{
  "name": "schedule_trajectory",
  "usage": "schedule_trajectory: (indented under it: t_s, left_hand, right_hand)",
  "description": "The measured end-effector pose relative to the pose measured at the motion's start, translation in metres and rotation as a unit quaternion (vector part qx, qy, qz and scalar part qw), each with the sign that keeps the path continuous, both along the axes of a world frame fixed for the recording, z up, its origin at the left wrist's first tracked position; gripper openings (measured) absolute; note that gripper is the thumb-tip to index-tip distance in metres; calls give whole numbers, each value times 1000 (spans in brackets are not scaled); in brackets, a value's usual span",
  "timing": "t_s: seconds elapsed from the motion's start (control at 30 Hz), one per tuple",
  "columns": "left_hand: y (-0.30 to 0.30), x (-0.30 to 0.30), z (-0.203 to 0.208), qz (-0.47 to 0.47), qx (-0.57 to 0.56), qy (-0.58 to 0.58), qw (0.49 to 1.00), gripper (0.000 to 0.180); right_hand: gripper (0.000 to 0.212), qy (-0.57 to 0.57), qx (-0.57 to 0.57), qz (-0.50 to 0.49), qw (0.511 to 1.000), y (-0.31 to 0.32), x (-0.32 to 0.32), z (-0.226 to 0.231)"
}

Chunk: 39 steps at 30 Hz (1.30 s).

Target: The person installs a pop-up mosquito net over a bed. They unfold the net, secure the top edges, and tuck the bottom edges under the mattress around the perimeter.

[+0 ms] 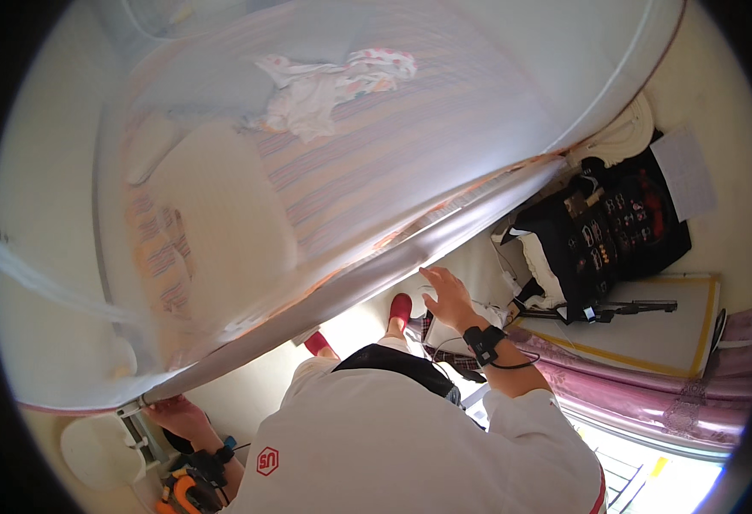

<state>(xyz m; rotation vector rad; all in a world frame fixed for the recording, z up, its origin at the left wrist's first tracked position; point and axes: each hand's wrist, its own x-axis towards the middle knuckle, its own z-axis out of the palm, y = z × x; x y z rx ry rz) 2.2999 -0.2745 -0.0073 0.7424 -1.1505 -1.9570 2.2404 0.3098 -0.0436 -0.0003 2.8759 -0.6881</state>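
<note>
A white see-through mosquito net (513, 94) hangs over a bed with a striped sheet (333, 184). At the lower left, my left hand (179, 417) is at the net's bottom edge by the bed corner; its fingers are mostly hidden, so its grip is unclear. My right hand (449, 295) is held out beside the long side of the bed, fingers apart, with nothing in it. It is close to the net's hanging lower edge (470, 206), but I cannot tell whether they touch. Through the net I see a crumpled white cloth with pink marks (325, 86) and a pale pillow-like pad (222, 231).
A black printed bag or cover (616, 231) stands at the right against the wall. Below it a yellow-edged board (650, 334) leans near a purple curtain (693, 394). A white chair-like seat (102, 450) and an orange-and-black object (183, 494) are at the lower left.
</note>
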Motion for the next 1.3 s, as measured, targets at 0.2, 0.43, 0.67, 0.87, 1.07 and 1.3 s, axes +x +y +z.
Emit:
schedule_trajectory:
  t_s: [0.2, 0.43, 0.67, 0.87, 1.07, 1.3]
  left_hand:
    - [121, -30, -12, -53, 49, -46, 996, 49]
    - [309, -75, -41, -302, 280, -135, 901, 23]
    - [388, -111, -40, -356, 359, -256, 824, 32]
    - [399, -129, -33, -361, 405, -205, 815, 36]
    - [391, -108, -15, -370, 380, -253, 809, 50]
    - [381, -100, 0, -370, 278, -336, 820, 53]
  right_hand:
    - [49, -148, 19, -7, 989, 138, 32, -35]
    - [46, -205, 18, -64, 976, 253, 54, -67]
    - [47, -235, -14, -88, 968, 277, 34, -82]
    - [49, -247, -29, -97, 964, 287, 10, -73]
    - [58, -150, -93, -253, 951, 327, -28, -67]
    - [69, 33, -252, -476, 842, 417, -89, -91]
